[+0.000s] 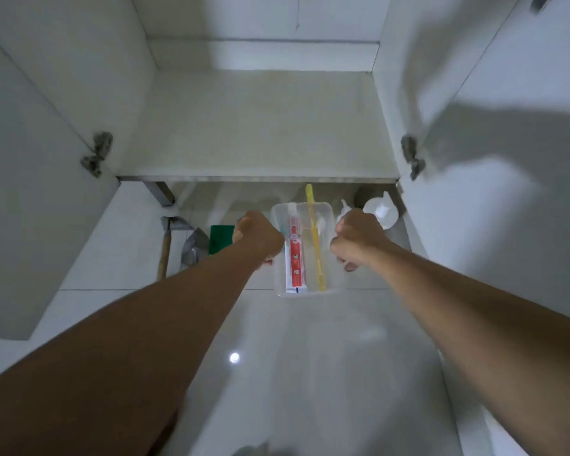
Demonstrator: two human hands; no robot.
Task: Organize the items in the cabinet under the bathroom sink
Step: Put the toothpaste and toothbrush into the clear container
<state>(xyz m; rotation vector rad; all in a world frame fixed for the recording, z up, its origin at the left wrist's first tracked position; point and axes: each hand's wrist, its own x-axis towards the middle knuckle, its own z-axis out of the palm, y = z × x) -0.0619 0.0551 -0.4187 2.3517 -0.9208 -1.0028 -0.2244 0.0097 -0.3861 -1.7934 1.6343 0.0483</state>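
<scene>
Two hands, one clear plastic container (306, 284) gripped between them: left hand (259, 236) curled on its left side, right hand (359, 236) on its right, held above the floor (310, 373) in front of the open cabinet shelf (254, 126). Inside: one red-white toothpaste tube (295, 258), one yellow toothbrush (316, 245). Under the shelf: two white bottles (380, 210), blurred; one green object (221, 238); one hammer (167, 245); grey piece beside it. Both doors open.

Head camera looks steeply down into cabinet (260, 126).
</scene>
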